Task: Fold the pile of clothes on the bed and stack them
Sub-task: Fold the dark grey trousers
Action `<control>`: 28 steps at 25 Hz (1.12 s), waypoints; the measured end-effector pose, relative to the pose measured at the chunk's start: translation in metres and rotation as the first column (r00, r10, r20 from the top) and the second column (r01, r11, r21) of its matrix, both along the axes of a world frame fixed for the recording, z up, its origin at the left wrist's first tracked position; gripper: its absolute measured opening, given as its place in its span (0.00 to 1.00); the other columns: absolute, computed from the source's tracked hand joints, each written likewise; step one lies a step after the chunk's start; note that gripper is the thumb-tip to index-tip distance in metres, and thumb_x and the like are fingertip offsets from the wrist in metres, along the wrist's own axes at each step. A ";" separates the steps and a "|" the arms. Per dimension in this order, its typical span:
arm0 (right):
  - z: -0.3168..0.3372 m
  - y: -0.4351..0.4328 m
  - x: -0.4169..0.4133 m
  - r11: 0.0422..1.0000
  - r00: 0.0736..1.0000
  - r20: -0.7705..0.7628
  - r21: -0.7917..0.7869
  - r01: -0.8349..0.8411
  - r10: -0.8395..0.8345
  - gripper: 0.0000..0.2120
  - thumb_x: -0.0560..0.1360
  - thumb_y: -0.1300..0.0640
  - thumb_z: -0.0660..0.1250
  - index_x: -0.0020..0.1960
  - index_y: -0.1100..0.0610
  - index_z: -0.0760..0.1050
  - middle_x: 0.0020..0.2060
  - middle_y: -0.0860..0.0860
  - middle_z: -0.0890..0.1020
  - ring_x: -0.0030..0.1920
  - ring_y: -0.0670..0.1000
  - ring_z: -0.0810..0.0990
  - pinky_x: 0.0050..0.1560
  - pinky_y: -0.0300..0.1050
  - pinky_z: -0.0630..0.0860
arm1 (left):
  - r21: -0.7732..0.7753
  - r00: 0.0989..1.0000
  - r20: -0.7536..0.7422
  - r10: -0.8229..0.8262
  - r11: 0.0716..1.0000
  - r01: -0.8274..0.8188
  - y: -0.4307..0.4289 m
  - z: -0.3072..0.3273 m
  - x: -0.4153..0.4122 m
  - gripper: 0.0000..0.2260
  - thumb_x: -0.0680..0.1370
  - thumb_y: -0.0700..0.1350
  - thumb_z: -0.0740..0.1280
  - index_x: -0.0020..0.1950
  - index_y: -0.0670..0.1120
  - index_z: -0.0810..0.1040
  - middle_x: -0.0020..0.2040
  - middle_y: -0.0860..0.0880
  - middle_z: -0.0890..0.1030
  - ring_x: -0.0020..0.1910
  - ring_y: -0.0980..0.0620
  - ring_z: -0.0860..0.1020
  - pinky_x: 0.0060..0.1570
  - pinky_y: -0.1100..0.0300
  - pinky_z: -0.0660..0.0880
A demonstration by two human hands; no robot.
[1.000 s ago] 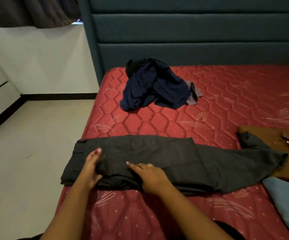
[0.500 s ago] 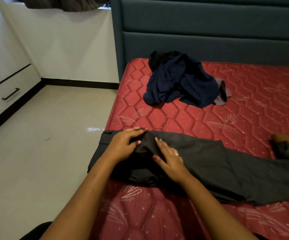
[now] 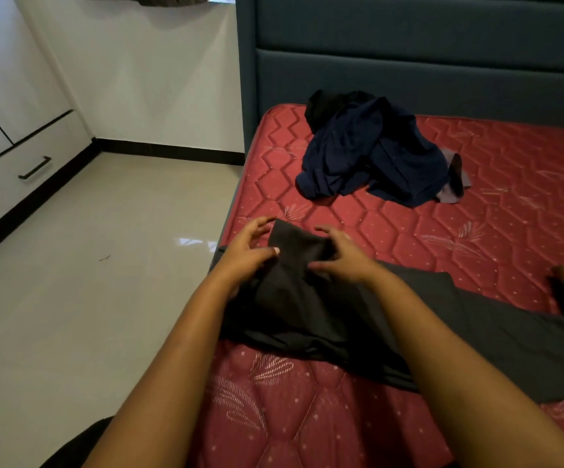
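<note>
You lift one end of the dark grey trousers [image 3: 341, 315] at the bed's [image 3: 476, 231] near left edge, left hand [image 3: 246, 253] and right hand [image 3: 341, 256] pinching the cloth between thumb and fingers. This fold looks half-made, and the navy pile [image 3: 371, 153] near the headboard awaits folding.

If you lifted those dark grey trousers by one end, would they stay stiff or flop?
Probably flop: the dark grey trousers sag and crease where the left hand and right hand pinch them. Likely light: fingertips alone raise them.

Head camera looks down, close over the mattress [image 3: 510, 231], seemingly toward the headboard [image 3: 408, 72].
</note>
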State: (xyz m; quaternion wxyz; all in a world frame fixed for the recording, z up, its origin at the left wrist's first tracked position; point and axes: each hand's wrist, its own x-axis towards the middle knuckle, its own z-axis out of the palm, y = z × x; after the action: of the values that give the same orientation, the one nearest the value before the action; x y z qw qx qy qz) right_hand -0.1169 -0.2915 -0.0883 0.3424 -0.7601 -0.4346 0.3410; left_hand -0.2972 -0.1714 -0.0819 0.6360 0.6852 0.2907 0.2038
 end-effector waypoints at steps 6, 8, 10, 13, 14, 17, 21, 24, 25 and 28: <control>-0.085 -0.046 -0.016 0.951 0.781 0.595 -0.309 0.004 0.190 0.38 0.77 0.39 0.60 0.76 0.38 0.38 0.78 0.44 0.47 0.77 0.52 0.51 0.75 0.58 0.52 | 0.203 0.924 -0.337 0.180 0.972 -0.115 -0.031 -0.081 -0.029 0.34 0.68 0.39 0.77 0.70 0.50 0.66 0.61 0.48 0.66 0.59 0.53 0.69 0.61 0.63 0.65; -0.094 -0.068 -0.019 0.928 0.770 0.609 -0.366 0.061 0.190 0.33 0.75 0.29 0.46 0.76 0.36 0.40 0.78 0.43 0.45 0.78 0.50 0.44 0.74 0.60 0.43 | 0.241 0.927 -0.341 0.157 0.968 -0.076 -0.024 -0.076 -0.027 0.23 0.68 0.36 0.76 0.61 0.49 0.77 0.58 0.48 0.75 0.58 0.51 0.74 0.58 0.66 0.67; -0.097 -0.081 -0.018 0.911 0.772 0.604 -0.405 0.082 0.199 0.39 0.67 0.24 0.35 0.76 0.35 0.40 0.78 0.42 0.43 0.78 0.50 0.40 0.73 0.61 0.37 | 0.309 0.897 -0.433 0.092 0.950 0.052 -0.012 -0.067 -0.027 0.18 0.68 0.33 0.74 0.56 0.47 0.82 0.58 0.49 0.80 0.59 0.53 0.76 0.55 0.71 0.67; -0.097 -0.095 -0.010 0.890 0.769 0.616 -0.431 0.150 0.169 0.38 0.67 0.25 0.32 0.75 0.35 0.39 0.78 0.42 0.42 0.78 0.51 0.39 0.72 0.62 0.35 | 0.469 0.821 -0.552 0.146 0.868 0.161 -0.002 -0.058 -0.036 0.25 0.69 0.33 0.73 0.65 0.45 0.77 0.67 0.45 0.73 0.65 0.47 0.72 0.65 0.62 0.67; -0.096 -0.101 -0.007 0.879 0.769 0.619 -0.443 0.176 0.158 0.35 0.70 0.27 0.35 0.76 0.35 0.38 0.78 0.42 0.42 0.78 0.51 0.39 0.73 0.63 0.36 | 0.531 0.751 -0.631 0.195 0.814 0.235 -0.005 -0.057 -0.037 0.25 0.71 0.36 0.71 0.68 0.45 0.74 0.71 0.44 0.68 0.67 0.44 0.69 0.66 0.56 0.67; -0.098 -0.124 0.010 0.854 0.743 0.656 -0.455 0.251 0.131 0.37 0.68 0.27 0.31 0.76 0.36 0.38 0.78 0.43 0.42 0.78 0.51 0.39 0.72 0.63 0.34 | 0.811 0.699 -0.540 0.468 0.511 0.285 -0.040 -0.054 -0.017 0.19 0.72 0.37 0.69 0.63 0.44 0.76 0.72 0.40 0.65 0.63 0.37 0.69 0.50 0.46 0.76; -0.095 -0.165 0.040 0.798 0.773 0.635 -0.463 0.386 -0.005 0.30 0.77 0.31 0.40 0.76 0.36 0.38 0.78 0.44 0.42 0.77 0.53 0.38 0.72 0.64 0.36 | 0.751 0.809 -0.568 0.149 0.497 0.436 -0.105 -0.065 0.046 0.23 0.76 0.51 0.65 0.71 0.53 0.69 0.76 0.46 0.62 0.72 0.41 0.63 0.62 0.42 0.69; -0.099 -0.210 0.071 0.695 0.834 0.520 -0.532 0.484 -0.183 0.30 0.79 0.33 0.43 0.76 0.38 0.37 0.78 0.46 0.41 0.77 0.56 0.39 0.72 0.65 0.38 | 0.357 0.487 -0.873 0.017 0.703 0.616 -0.141 -0.086 0.074 0.29 0.80 0.60 0.55 0.78 0.59 0.47 0.79 0.50 0.42 0.77 0.40 0.41 0.70 0.34 0.47; -0.099 -0.226 0.080 0.666 0.815 0.499 -0.504 0.550 -0.295 0.30 0.79 0.35 0.45 0.77 0.39 0.38 0.78 0.47 0.43 0.78 0.57 0.41 0.72 0.66 0.41 | 0.341 0.456 -0.889 0.039 0.720 0.604 -0.149 -0.087 0.082 0.29 0.81 0.56 0.55 0.78 0.58 0.45 0.79 0.49 0.40 0.77 0.39 0.39 0.70 0.32 0.44; -0.089 -0.275 0.101 0.331 0.351 0.401 -0.120 0.936 -0.846 0.28 0.80 0.50 0.57 0.78 0.50 0.53 0.76 0.58 0.59 0.74 0.64 0.58 0.72 0.64 0.56 | 0.448 0.533 -0.844 0.052 0.615 0.649 -0.184 -0.079 0.115 0.31 0.79 0.47 0.57 0.78 0.58 0.47 0.79 0.48 0.41 0.77 0.40 0.40 0.70 0.34 0.42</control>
State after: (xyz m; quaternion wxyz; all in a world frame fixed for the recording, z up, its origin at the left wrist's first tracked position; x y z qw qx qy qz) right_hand -0.0154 -0.5667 -0.1778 0.2789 -0.9552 0.0821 0.0554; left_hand -0.1824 -0.3549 -0.1607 0.1366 0.9325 0.2981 -0.1514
